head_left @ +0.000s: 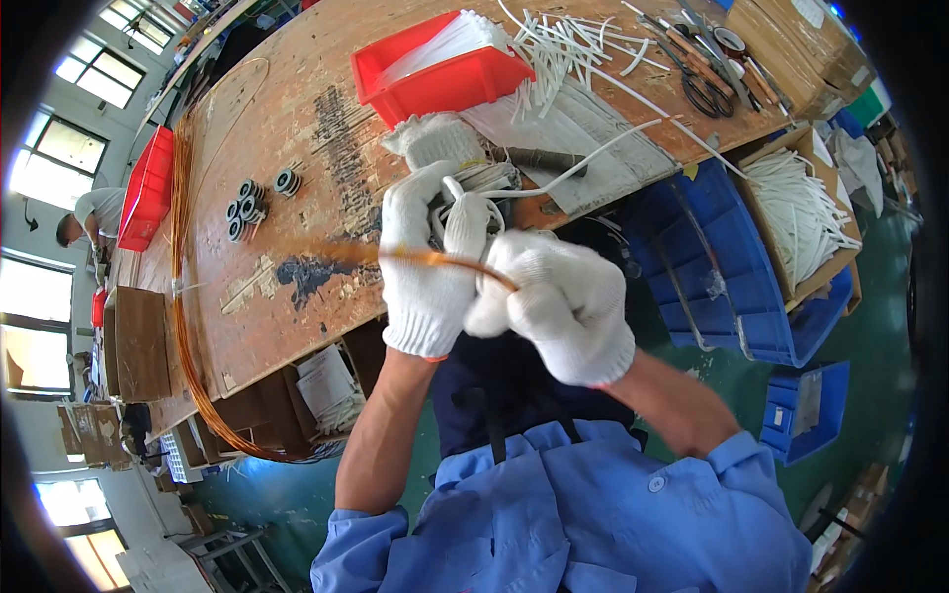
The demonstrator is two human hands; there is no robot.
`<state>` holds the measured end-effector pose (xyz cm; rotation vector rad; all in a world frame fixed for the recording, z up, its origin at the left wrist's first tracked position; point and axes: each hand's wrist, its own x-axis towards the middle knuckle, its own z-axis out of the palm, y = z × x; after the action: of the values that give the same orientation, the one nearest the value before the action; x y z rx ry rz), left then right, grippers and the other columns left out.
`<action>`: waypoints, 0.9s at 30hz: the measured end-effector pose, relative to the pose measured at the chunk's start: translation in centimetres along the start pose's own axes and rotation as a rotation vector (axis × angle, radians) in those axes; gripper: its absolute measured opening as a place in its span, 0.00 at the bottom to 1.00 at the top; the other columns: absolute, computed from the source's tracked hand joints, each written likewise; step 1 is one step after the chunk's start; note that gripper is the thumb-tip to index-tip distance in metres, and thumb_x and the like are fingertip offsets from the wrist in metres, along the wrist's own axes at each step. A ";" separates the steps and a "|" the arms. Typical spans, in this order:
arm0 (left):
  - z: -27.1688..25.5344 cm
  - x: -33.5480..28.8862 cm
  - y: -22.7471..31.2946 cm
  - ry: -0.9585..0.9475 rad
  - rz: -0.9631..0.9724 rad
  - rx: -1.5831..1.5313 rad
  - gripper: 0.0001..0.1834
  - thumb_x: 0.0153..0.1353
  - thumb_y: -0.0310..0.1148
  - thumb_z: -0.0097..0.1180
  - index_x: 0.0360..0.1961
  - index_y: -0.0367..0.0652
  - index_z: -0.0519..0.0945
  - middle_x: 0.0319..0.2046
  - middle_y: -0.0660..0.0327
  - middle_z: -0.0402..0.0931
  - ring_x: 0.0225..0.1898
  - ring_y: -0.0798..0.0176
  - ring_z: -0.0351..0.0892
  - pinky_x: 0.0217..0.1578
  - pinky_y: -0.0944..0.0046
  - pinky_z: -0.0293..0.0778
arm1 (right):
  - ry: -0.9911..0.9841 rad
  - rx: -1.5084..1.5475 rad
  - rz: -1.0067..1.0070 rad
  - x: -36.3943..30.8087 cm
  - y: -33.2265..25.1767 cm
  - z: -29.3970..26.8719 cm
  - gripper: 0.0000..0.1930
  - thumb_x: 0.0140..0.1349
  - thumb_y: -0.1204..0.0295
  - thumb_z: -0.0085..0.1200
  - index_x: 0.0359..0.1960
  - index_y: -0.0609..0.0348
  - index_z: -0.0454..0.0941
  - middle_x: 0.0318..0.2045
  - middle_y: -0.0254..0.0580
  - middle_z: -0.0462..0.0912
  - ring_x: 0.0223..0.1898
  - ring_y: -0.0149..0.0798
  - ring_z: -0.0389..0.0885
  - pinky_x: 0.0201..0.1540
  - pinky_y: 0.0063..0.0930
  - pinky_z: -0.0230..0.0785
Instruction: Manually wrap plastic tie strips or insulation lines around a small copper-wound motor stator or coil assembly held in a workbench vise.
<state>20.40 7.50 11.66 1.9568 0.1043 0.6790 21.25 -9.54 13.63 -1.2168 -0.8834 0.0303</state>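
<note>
Both hands wear white knitted gloves. My left hand (425, 272) has curled fingers around a thin white tube (578, 170), which sticks out to the right over the bench edge. A strand of copper-coloured wire (435, 259) runs across that glove, its left part smeared by motion. My right hand (568, 306) is closed on the wire's right end, close beside the left hand. Just beyond the fingertips lie a bundled white cloth or glove (435, 140) and a dark rod (539, 160). The fingers hide part of the tube.
The worn wooden bench (326, 217) bears a red bin (425, 94), loose white tubes (573, 49), scissors (707, 94) and small spools (247, 208). A long copper wire coil (183, 326) hangs over its left edge. Right stands a blue crate (692, 262) with a tube-filled box (801, 217). Another person (99, 212) works far left.
</note>
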 end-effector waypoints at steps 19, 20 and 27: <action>-0.2 -0.5 0.9 -0.154 0.120 0.092 0.18 0.79 0.36 0.49 0.59 0.35 0.80 0.48 0.57 0.76 0.45 0.63 0.77 0.47 0.61 0.77 | 0.275 0.147 -0.131 -6.1 -0.2 4.7 0.04 0.66 0.76 0.62 0.33 0.62 0.86 0.24 0.39 0.75 0.27 0.44 0.72 0.35 0.41 0.68; -0.2 -0.4 0.8 -0.160 0.176 0.225 0.17 0.77 0.35 0.53 0.60 0.36 0.79 0.49 0.54 0.76 0.47 0.58 0.77 0.51 0.58 0.76 | 0.259 0.138 -0.178 -6.1 0.4 4.8 0.05 0.66 0.78 0.59 0.34 0.64 0.87 0.24 0.39 0.75 0.26 0.42 0.71 0.35 0.42 0.67; -0.1 -0.2 1.2 -0.193 0.160 0.160 0.18 0.70 0.24 0.53 0.59 0.36 0.78 0.49 0.49 0.74 0.51 0.47 0.76 0.57 0.51 0.74 | 0.141 -0.417 -0.277 -6.1 1.1 7.9 0.14 0.58 0.57 0.73 0.38 0.50 0.87 0.28 0.35 0.74 0.33 0.50 0.77 0.40 0.47 0.72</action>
<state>19.92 6.87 12.65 2.1919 -0.1212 0.5956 12.81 -5.67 9.75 -1.4493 -0.9545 -0.4783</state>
